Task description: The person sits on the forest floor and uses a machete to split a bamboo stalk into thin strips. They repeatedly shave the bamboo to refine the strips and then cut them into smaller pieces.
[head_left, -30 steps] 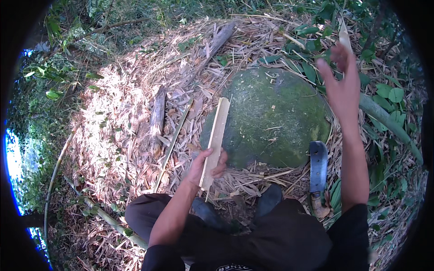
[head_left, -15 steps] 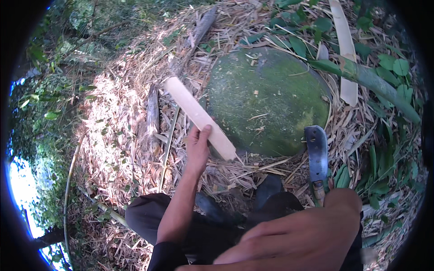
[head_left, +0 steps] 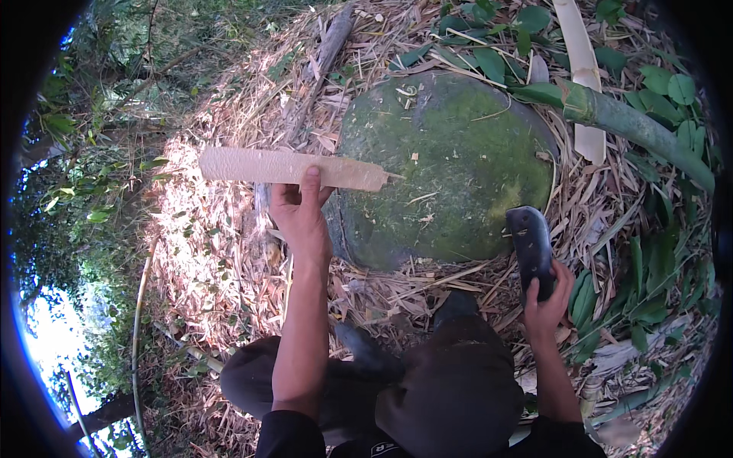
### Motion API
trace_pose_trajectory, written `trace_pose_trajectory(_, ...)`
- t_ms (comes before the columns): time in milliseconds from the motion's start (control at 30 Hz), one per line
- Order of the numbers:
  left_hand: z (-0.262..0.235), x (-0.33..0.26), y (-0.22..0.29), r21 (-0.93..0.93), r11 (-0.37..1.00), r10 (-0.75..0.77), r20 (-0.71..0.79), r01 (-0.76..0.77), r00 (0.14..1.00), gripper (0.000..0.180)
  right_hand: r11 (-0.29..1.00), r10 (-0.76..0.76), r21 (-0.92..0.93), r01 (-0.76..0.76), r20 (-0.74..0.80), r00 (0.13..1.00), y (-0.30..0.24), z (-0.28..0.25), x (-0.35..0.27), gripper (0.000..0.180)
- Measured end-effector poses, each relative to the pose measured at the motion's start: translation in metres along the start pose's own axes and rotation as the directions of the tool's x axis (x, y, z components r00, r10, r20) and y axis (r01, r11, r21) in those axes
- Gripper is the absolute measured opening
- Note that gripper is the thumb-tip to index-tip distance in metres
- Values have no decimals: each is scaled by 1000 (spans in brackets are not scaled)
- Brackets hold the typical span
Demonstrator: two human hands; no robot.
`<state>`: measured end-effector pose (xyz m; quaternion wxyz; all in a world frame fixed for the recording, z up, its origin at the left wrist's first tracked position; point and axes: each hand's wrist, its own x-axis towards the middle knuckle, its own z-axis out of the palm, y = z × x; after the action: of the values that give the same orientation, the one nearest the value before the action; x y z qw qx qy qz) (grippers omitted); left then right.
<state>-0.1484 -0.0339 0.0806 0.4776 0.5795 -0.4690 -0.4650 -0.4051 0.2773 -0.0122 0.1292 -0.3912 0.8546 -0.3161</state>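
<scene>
My left hand (head_left: pixel 301 214) grips a flat pale strip of split bamboo (head_left: pixel 290 167) and holds it level, its right end over the left edge of a big mossy green rock (head_left: pixel 450 164). My right hand (head_left: pixel 544 305) is closed on the handle of a dark broad-bladed knife (head_left: pixel 531 246), whose blade rests by the rock's lower right edge. My knees in dark trousers (head_left: pixel 443 389) sit just below the rock.
Dry bamboo leaves and splinters (head_left: pixel 229 252) cover the ground. A green bamboo stem (head_left: pixel 634 126) lies across the upper right, with another pale split strip (head_left: pixel 582 72) beside it. Sticks (head_left: pixel 324 57) lie at the top; green foliage (head_left: pixel 69 183) rings the left side.
My left hand turned the bamboo strip from slanted to level and raised it. My right arm came down from near the camera and took hold of the knife beside the rock.
</scene>
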Motion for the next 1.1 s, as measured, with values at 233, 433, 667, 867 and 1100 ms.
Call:
trace_pose_trajectory(233, 10, -9, -38, -410, 890, -294, -181, 200, 939, 37, 957, 228, -219, -188, 174, 958, 58, -27, -63, 86)
trace_pose_trajectory(433, 5, -33, -75, -520, 687, -660, -153, 508, 735, 29, 876, 273, -465, -125, 266, 925, 77, -24, -79, 73)
trace_pose_trajectory(667, -30, -46, -71, -155, 575, -815, -20, 803, 580, 47, 937, 256, -296, -188, 211, 943, 50, -35, -70, 56)
trace_pose_trajectory(867, -42, -47, -102, 765, 634, 410, -211, -111, 887, 34, 912, 407, -177, -371, 256, 877, 27, -52, -57, 44)
trace_pose_trajectory(1100, -67, -25, -129, 542, 840, -18, -42, 38, 999, 44, 988, -109, -103, 113, 50, 993, -13, -37, -20, 43)
